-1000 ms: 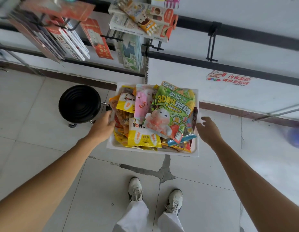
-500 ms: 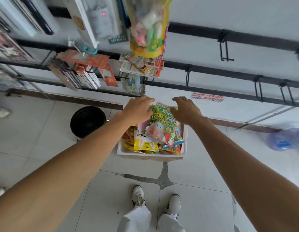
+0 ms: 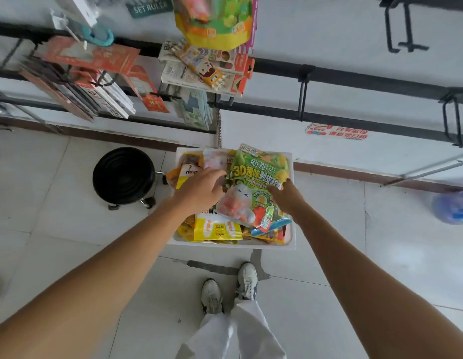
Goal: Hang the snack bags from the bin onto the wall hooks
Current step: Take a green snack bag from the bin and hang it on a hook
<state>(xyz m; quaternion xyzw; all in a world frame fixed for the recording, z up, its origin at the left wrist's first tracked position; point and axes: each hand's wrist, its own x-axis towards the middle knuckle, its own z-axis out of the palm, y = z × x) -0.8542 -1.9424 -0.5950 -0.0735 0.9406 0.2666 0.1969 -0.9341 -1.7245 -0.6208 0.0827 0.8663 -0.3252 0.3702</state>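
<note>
Atop the white bin [image 3: 230,246], the green snack bag [image 3: 253,182], printed "3D" plus Chinese characters; left hand [image 3: 199,190] pinches its 9 o'clock edge, right hand [image 3: 286,196] grips its 3 o'clock edge. At 12 o'clock, a hanging packet [image 3: 150,7] reads "SET RULER".

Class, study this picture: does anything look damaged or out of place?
Yes: a dark, jagged crack breaks the floor tiles between the bin and the shoes.
</note>
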